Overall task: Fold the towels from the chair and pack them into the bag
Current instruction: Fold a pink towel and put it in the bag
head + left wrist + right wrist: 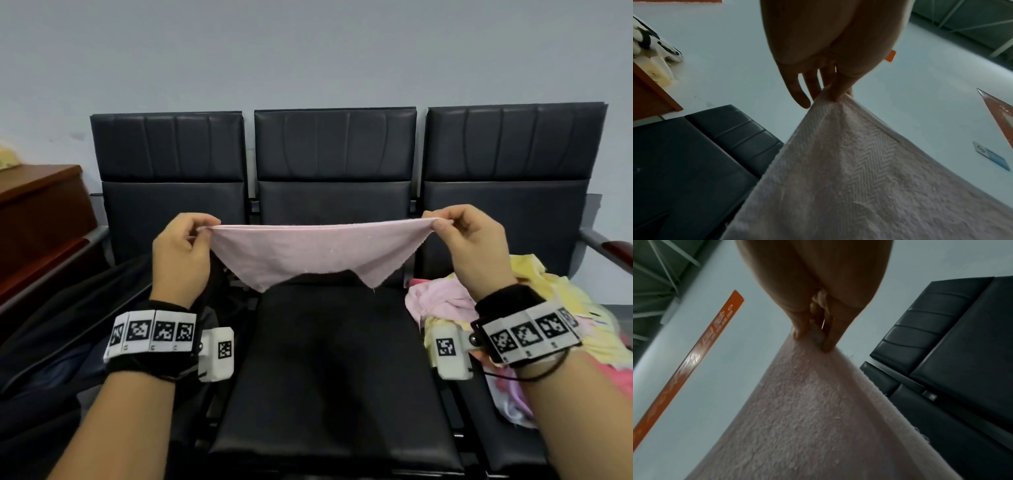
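Note:
A pale pink towel hangs stretched in the air above the middle black seat. My left hand pinches its left top corner, and my right hand pinches its right top corner. The top edge runs taut between them, and the lower edge sags in two points. In the left wrist view the thumb and fingers pinch the towel at its herringbone border. The right wrist view has my right hand nipping the fluffy towel by its corner. A dark bag lies on the left seat.
A heap of pink and yellow towels covers the right seat. Three black chair backs stand against a grey wall. A brown wooden cabinet stands at the left, and a metal armrest sticks out at the far right.

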